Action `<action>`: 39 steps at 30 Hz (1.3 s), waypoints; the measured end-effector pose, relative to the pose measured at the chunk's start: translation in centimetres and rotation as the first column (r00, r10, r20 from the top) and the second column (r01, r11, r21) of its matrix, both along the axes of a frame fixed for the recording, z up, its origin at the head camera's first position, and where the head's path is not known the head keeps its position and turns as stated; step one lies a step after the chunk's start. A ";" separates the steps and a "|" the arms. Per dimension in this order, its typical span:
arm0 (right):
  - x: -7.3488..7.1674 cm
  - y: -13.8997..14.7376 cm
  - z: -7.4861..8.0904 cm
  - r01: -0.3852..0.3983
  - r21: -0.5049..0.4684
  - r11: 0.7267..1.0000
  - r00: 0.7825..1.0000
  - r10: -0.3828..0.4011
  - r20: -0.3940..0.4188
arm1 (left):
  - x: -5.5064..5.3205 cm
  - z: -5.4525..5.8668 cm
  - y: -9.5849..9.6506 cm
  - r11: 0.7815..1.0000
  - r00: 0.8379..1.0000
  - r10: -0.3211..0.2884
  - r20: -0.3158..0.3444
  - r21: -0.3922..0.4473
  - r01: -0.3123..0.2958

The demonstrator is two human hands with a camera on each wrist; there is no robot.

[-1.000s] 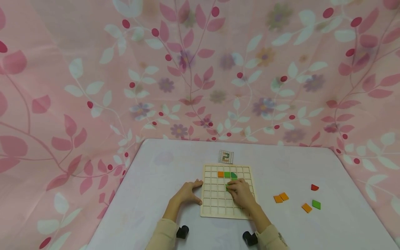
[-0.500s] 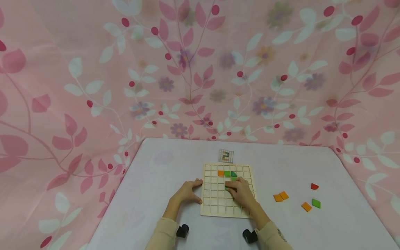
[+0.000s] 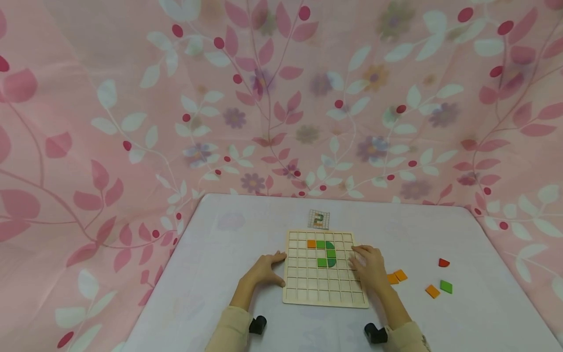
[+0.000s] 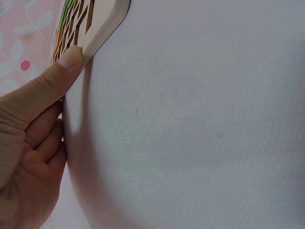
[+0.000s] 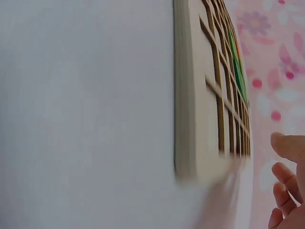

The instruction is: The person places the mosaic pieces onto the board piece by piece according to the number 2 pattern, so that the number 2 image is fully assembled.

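Observation:
A pale wooden grid board [image 3: 303, 288] lies on the white table. Set in its cells are an orange square tile [image 3: 311, 243], a green square tile [image 3: 320, 244] and a dark green quarter-round tile [image 3: 330, 245]. Below them come another green tile [image 3: 331, 253], a second quarter-round [image 3: 332, 263] and a third green tile [image 3: 322, 263]. My left hand [image 3: 264, 270] touches the board's left edge, thumb and index finger spread apart; its thumb [image 4: 66, 59] rests at the rim in the left wrist view. My right hand [image 3: 371, 269] holds nothing, its fingers loose by the board's right edge.
Behind the board lies a small pattern card [image 3: 318, 219]. To the right are two orange tiles [image 3: 400, 275] partly behind my right hand, another orange tile [image 3: 433, 292], a green tile [image 3: 446, 286] and a red rounded piece [image 3: 443, 262]. A floral cloth [image 3: 281, 98] hangs behind the table.
My right hand has let go of the green tile and moved right, off the middle of the board. That tile and the lower quarter-round now show in their cells. My left hand stays put.

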State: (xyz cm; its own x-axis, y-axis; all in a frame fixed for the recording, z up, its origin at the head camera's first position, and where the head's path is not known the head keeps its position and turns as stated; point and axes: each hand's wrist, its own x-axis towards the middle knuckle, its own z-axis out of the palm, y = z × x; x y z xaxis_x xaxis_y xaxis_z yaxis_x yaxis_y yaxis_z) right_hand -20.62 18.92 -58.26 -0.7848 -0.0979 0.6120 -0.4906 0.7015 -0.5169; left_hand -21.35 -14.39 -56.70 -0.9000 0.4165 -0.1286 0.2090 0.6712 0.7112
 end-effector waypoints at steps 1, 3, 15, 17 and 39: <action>0.2 0.8 0.1 0.018 -0.006 1.000 1.000 -0.018 -0.005 | 0.0 0.0 0.0 1.000 1.000 -0.001 -0.001 -0.001 0.001; 0.5 2.5 0.3 0.062 -0.005 0.998 0.998 -0.062 -0.020 | 0.0 0.1 0.0 1.000 1.000 -0.003 -0.004 -0.005 0.003; 1.6 12.2 0.5 0.364 -0.049 0.930 0.926 -0.356 0.126 | -0.1 0.0 0.1 1.000 1.000 -0.004 -0.008 -0.003 0.004; 1.7 13.3 0.6 0.412 -0.044 0.910 0.904 -0.402 0.143 | -0.1 0.0 0.1 1.000 1.000 -0.004 -0.007 -0.003 0.004; 1.0 19.4 -0.4 0.633 0.162 0.757 0.584 -0.605 0.541 | 0.0 0.2 0.0 1.000 1.000 -0.011 0.004 0.016 0.011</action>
State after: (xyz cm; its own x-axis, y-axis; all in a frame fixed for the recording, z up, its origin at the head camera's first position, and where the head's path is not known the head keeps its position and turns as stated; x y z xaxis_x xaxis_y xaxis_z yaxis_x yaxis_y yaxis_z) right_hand -19.63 38.36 -58.61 -0.8313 0.5521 0.0644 0.4198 0.6995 -0.5783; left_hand -21.33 -14.42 -56.50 -0.8949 0.4282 -0.1257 0.2133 0.6578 0.7223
